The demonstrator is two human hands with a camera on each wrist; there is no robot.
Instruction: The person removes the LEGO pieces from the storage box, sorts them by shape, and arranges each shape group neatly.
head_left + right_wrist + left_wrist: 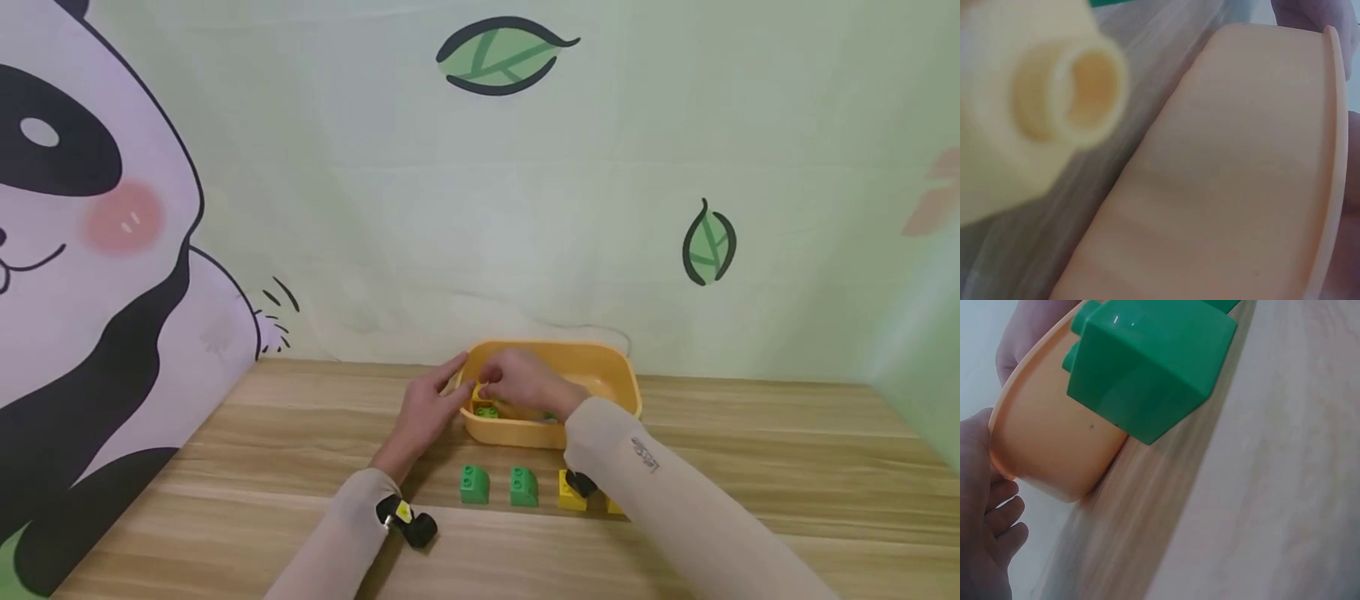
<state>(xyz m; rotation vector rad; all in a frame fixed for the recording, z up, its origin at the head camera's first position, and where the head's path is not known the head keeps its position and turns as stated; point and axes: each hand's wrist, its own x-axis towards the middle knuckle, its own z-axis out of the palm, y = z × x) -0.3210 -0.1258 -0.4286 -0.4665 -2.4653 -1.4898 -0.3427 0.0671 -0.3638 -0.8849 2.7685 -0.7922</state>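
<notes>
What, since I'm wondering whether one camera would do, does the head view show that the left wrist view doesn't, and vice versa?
Only the head view shows the panda and leaf drawings, the sleeves, the yellow blocks on the table, and blocks inside the tub.

Only the left wrist view shows the curled lower fingertips of the left hand, outside the tub.

Both show the tub, the table, green blocks in front of the tub, and parts of the left hand and right hand.
</notes>
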